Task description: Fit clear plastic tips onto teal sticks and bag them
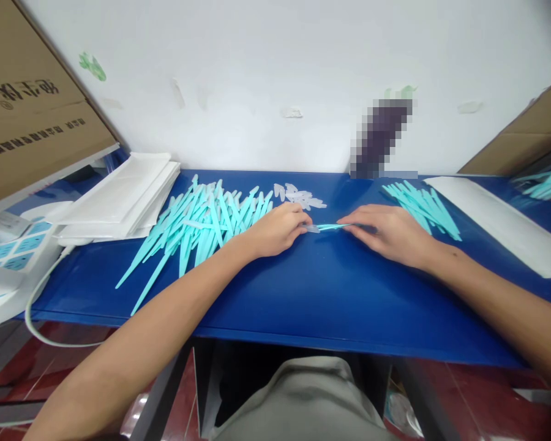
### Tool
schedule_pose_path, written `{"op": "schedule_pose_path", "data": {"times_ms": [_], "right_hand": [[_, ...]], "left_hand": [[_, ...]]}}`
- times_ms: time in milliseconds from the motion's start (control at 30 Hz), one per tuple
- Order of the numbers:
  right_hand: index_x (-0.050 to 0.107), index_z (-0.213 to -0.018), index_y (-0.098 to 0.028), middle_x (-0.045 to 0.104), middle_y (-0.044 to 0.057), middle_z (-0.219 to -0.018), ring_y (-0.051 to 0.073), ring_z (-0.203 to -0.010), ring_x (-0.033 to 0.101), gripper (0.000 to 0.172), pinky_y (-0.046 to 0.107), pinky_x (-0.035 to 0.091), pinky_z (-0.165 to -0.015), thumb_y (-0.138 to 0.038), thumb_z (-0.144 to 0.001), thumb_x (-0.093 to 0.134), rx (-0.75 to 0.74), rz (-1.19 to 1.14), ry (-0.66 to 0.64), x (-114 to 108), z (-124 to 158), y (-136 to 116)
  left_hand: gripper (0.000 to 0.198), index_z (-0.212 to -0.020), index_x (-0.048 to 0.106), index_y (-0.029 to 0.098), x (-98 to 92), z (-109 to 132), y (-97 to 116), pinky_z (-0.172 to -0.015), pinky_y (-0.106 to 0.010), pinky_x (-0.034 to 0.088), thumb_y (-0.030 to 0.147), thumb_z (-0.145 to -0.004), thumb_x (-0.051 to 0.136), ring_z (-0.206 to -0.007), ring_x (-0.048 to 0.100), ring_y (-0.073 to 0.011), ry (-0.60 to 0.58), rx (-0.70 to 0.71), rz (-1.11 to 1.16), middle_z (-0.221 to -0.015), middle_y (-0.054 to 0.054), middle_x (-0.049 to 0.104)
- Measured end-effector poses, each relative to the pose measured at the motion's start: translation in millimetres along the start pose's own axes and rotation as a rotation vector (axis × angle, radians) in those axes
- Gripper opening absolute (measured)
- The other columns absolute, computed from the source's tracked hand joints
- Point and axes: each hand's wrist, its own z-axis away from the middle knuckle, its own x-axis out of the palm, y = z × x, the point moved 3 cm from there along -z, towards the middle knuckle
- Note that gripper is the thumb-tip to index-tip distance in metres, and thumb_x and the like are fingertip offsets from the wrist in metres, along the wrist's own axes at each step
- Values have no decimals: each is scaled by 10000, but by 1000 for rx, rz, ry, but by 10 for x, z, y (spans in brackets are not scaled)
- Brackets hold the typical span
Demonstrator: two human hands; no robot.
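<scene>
capping a teal stick at the middle of the bench

both hands meet over the blue bench (321, 294). the left hand (278, 229) pinches a clear cap (311, 228) in closed fingertips. the right hand (390, 233) grips a teal stick (333, 226) lying low between them, its tip at the cap. by the look of it, the cap is just going onto the tip. seating it calls for keeping stick and cap in line and pushing them together.

loose sticks (202, 220) lie piled to the left, spare caps (300, 196) just behind the left hand, and a neater bundle of sticks (422, 208) by the right wrist (whether these are capped is too small to tell).

the cardboard box (32, 116) at far left bears dark printed characters, upside down and unreadable here. the stacked white bags (123, 193) show no writing.
</scene>
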Motion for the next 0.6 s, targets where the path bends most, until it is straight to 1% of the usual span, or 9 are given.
{"op": "schedule_pose_path", "data": {"times_ms": [133, 267, 600], "right_hand": [[782, -1114, -248, 799, 65, -1043, 261, -953, 734, 310, 379, 567, -776, -296, -1011, 493, -34, 83, 23, -30, 4, -29], [780, -1114, -224, 798, 80, -1041, 271, -941, 733, 322, 390, 567, -756, -298, -1016, 481, -31, 109, 26, -42, 9, -33], [785, -1097, -234, 799, 74, -1059, 283, -963, 736, 317, 423, 573, -820, -329, -1009, 496, 8, 30, -4, -63, 15, 55]], "left_hand": [[310, -1178, 686, 142, -7, 5, 17, -971, -374, 462, 232, -1049, 419, -1108, 575, -249, -1, 5, 17, -1104, -123, 638], [311, -1185, 689, 146, -9, 1, 18, -964, -375, 464, 232, -1048, 423, -1106, 575, -250, -1, 7, 31, -1110, -124, 639], [315, -1197, 696, 128, -8, 6, 13, -965, -367, 461, 219, -1048, 434, -1092, 583, -245, 10, 17, 14, -1101, -124, 640]]}}
